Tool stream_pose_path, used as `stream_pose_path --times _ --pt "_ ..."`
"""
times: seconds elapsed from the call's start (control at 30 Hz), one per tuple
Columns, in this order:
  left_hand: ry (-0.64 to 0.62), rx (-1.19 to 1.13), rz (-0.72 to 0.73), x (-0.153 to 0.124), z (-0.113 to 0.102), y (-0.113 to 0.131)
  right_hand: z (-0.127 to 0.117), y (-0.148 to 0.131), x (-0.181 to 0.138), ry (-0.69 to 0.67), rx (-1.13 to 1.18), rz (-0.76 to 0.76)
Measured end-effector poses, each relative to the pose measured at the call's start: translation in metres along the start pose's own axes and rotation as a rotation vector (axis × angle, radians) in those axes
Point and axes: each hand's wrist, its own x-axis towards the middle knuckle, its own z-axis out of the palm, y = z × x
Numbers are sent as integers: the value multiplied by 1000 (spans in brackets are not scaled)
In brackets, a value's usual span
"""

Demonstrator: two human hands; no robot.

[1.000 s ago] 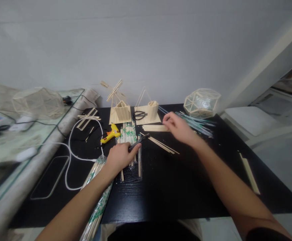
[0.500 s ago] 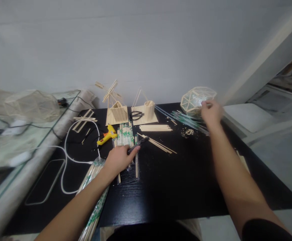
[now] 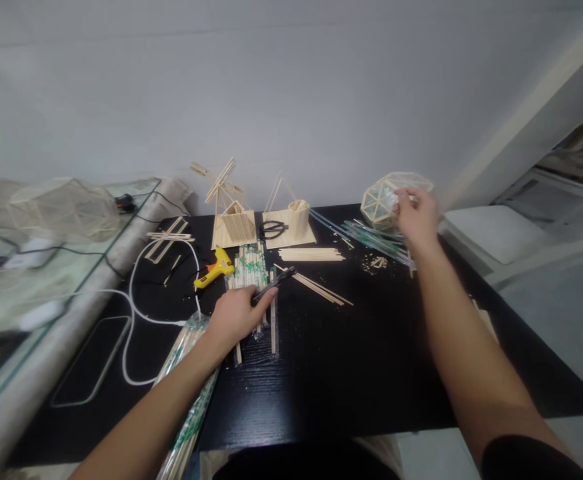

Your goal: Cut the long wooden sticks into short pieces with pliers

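My left hand (image 3: 239,313) is closed around a dark, pliers-like tool (image 3: 276,282), its narrow head pointing away to the right. Beneath that hand lie wrapped chopsticks (image 3: 250,267) in clear sleeves with green print. My right hand (image 3: 416,217) is raised at the back right, fingers pinched together. What they hold, if anything, I cannot make out. It partly covers a faceted stick frame with translucent panels (image 3: 380,202). Below and left of it are torn plastic wrappers (image 3: 379,240).
A yellow glue gun (image 3: 215,269) lies left of the chopsticks. Behind stand a stick windmill (image 3: 236,223) and a round stick model (image 3: 298,220) with black-handled scissors (image 3: 272,231). Bare sticks (image 3: 311,255) lie in front. A white cable (image 3: 131,320) loops at left.
My right hand has shifted slightly left and up in front of the faceted frame. A shiny patch near its fingers no longer shows. The tool in my left hand has dipped a little.
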Motion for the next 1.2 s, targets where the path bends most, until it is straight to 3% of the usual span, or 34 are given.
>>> stream_pose_path --times 0.13,0.4,0.63,0.83,0.93,1.1,1.2 --pt "46 -57 -3 0 -1 -1 4 -39 -23 -139 265 -5" --pt "111 -418 15 2 -1 -6 16 -93 -79 -427 432 36" --pt "9 -925 -54 1 4 -5 26 -107 -110 -624 594 178" --pt "101 -1195 -160 2 -1 1 32 -101 -111 -654 620 240" --pt "196 -1269 -194 7 0 -4 32 -90 -104 -706 511 233" --pt "402 -1327 -250 15 2 -14 34 -69 -99 -1013 -65 77" --pt "472 -1330 -246 17 2 -18 39 -65 -107 -1055 -326 -52"
